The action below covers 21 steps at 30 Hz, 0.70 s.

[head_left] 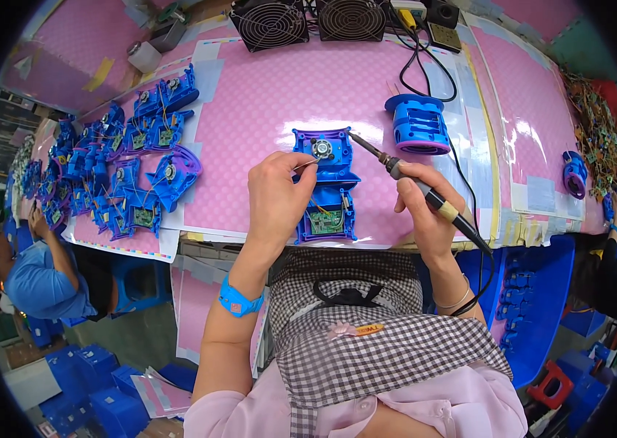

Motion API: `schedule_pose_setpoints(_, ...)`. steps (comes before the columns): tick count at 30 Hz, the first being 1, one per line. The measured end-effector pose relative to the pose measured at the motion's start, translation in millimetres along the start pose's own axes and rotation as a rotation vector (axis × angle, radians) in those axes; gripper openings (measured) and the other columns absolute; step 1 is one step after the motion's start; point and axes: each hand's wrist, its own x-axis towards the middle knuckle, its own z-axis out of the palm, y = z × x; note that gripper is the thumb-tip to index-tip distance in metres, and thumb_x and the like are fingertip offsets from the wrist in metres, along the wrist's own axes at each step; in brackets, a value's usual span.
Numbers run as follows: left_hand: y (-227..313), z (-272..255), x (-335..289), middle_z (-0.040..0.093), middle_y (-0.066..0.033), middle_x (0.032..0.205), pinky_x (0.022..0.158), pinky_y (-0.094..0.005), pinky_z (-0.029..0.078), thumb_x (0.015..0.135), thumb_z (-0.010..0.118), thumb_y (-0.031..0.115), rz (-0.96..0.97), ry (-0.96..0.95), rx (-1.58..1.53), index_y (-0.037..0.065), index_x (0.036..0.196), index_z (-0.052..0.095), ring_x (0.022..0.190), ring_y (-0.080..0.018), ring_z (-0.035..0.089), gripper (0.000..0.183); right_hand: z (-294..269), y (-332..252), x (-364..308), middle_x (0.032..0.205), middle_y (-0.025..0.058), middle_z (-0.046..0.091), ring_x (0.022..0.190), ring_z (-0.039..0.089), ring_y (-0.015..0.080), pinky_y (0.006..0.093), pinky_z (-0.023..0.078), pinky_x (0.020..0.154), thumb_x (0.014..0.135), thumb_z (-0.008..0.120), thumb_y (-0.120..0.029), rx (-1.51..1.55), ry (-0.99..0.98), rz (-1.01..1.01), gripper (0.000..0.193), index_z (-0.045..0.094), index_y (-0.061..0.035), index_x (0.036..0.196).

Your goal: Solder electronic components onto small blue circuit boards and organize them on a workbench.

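An opened blue plastic housing lies in front of me in two halves. Its upper half (341, 155) carries a small round speaker (321, 148), and its lower half (347, 191) holds a green circuit board (324, 221). My left hand (279, 191) is closed in a pinch on a thin wire (303, 166) beside the speaker. In my right hand (429, 204) is a soldering iron (400, 169), gripped like a pen. The iron's tip points up and left, near the upper half's top right corner; whether it touches cannot be told.
Several opened blue housings (133, 175) with wires crowd the table's left side. A blue cylindrical unit (419, 128) stands at right near a black cable (462, 175). Two black fans (272, 25) line the back. A blue bin (542, 292) sits low right; people work at both sides.
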Motion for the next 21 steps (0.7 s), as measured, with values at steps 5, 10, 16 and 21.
schedule_pose_setpoints(5, 3, -6, -3, 0.066, -0.0124, 0.076, 0.063, -0.0307, 0.050, 0.076, 0.066, 0.006, -0.018, 0.024, -0.042, -0.002, 0.085, 0.070, 0.066, -0.0203, 0.064, 0.013, -7, 1, -6, 0.070, 0.0052, 0.059, 0.056, 0.055, 0.0101, 0.0215, 0.042, 0.049, 0.092, 0.062, -0.014, 0.022, -0.124, -0.035, 0.024, 0.061, 0.0033, 0.108)
schedule_pose_setpoints(10, -16, -35, -24, 0.060, -0.0046, 0.068, 0.058, -0.0253, 0.043, 0.081, 0.069, 0.012, -0.098, 0.276, -0.065, -0.002, 0.081, 0.068, 0.062, -0.0104, 0.054, 0.014, -7, 16, -6, 0.078, 0.0126, 0.065, 0.068, 0.064, 0.0202, 0.0278, 0.051, 0.059, 0.091, 0.061, -0.013, -0.089, -0.224, -0.256, 0.019, 0.058, 0.0000, 0.105)
schedule_pose_setpoints(16, -35, -69, -64, 0.048, 0.0013, 0.062, 0.053, -0.0222, 0.030, 0.089, 0.062, 0.012, -0.248, 0.275, -0.288, 0.001, 0.065, 0.054, 0.056, -0.0059, 0.036, 0.027, 27, -5, -3, 0.132, 0.0288, 0.042, 0.122, 0.042, 0.0463, 0.0437, 0.040, 0.098, 0.068, 0.081, -0.020, -0.426, -0.687, -0.233, 0.045, 0.049, -0.0042, 0.095)
schedule_pose_setpoints(21, -53, -75, -86, 0.042, 0.0011, 0.066, 0.052, -0.0233, 0.028, 0.092, 0.051, 0.017, -0.374, 0.391, -0.987, 0.004, 0.074, 0.049, 0.054, -0.0073, 0.035, 0.022, 71, 22, 17, 0.113, 0.0267, 0.049, 0.103, 0.048, 0.0452, 0.0465, 0.042, 0.087, 0.060, 0.081, -0.015, -0.446, -0.634, -0.336, 0.050, 0.046, -0.0034, 0.093)
